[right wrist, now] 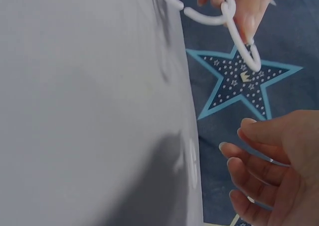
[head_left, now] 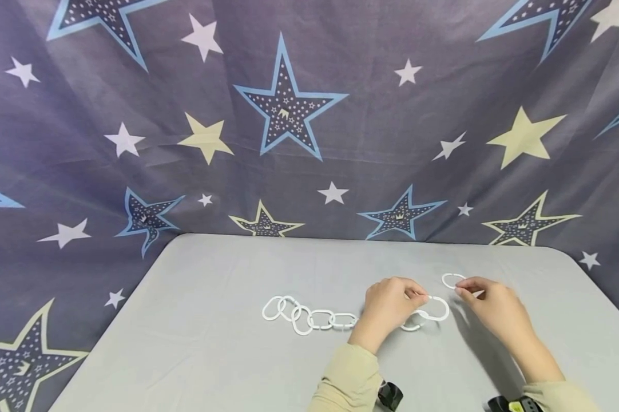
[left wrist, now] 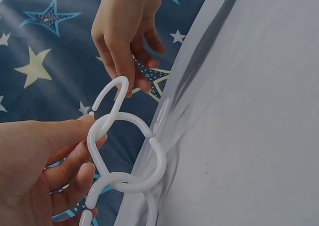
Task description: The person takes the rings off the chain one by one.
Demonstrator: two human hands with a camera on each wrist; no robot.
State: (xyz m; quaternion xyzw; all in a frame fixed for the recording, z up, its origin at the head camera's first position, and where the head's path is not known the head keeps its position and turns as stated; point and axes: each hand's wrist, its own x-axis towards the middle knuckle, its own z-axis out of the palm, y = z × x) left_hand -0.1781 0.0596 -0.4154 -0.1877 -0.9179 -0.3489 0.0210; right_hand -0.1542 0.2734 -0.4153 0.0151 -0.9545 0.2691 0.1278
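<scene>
- Head view, nearest: two sleeves (head_left: 348, 380) at the bottom edge, a dark wrist camera strapped below each.
- Left hand (head_left: 389, 306) sits over the right end of the chain (head_left: 309, 317), fingers curled and pinching the last links; the end is lifted slightly off the table (head_left: 211, 343), likely to keep the open hook free.
- Left wrist view shows that grip close up: thumb and fingers (left wrist: 75, 161) clamped on a link, with the end link (left wrist: 110, 97) standing up above them, its gap open at the lower left.
- Right hand (head_left: 492, 309) is just beside the chain's end, fingertips drawn together near a loose ring (head_left: 452, 280) lying on the table. Whether it pinches the ring I cannot tell; in the right wrist view the fingers (right wrist: 259, 156) look loosely bent and hold nothing visible.
- Rest of the chain trails left from the left hand, flat on the table, about five linked white ovals, laid out straight so the links do not tangle.
- Farthest: a dark star-print cloth (head_left: 289, 114) hangs behind the table as a backdrop.
</scene>
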